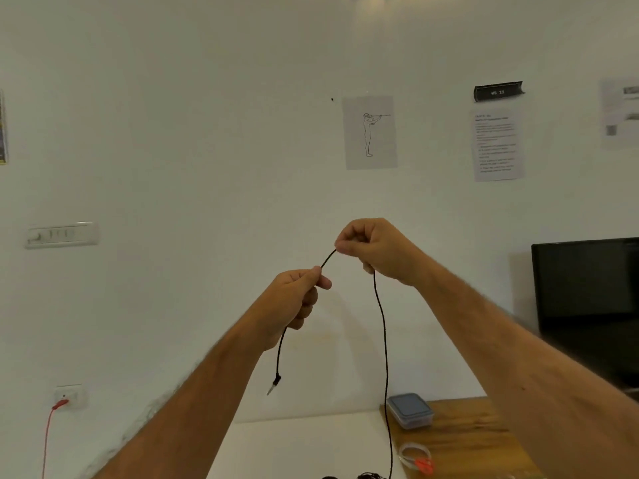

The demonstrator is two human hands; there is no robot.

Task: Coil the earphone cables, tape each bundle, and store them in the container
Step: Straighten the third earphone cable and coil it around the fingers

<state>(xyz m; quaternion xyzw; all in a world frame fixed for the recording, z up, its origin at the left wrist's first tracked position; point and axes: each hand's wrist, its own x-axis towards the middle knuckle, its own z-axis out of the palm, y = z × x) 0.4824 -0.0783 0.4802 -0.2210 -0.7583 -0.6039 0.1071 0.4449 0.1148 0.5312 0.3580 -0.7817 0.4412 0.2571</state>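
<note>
A black earphone cable (pixel 383 340) is held up in front of the wall. My left hand (pixel 294 299) grips it near the jack end, and the short tail with the metal plug (pixel 275 383) hangs below that fist. My right hand (pixel 373 248) pinches the cable a little higher and to the right, with a short arc of cable stretched between both hands. From the right hand the long part drops straight down to the table. A lidded clear plastic container (pixel 410 410) sits on the wooden surface. A tape roll (pixel 415 452) lies nearer the front.
Red-handled scissors (pixel 424 465) lie by the tape roll. More dark cable (pixel 366 475) lies at the bottom edge on the white table (pixel 294 444). A black monitor (pixel 587 299) stands at the right. A red cord (pixel 46 440) hangs from a wall socket at the left.
</note>
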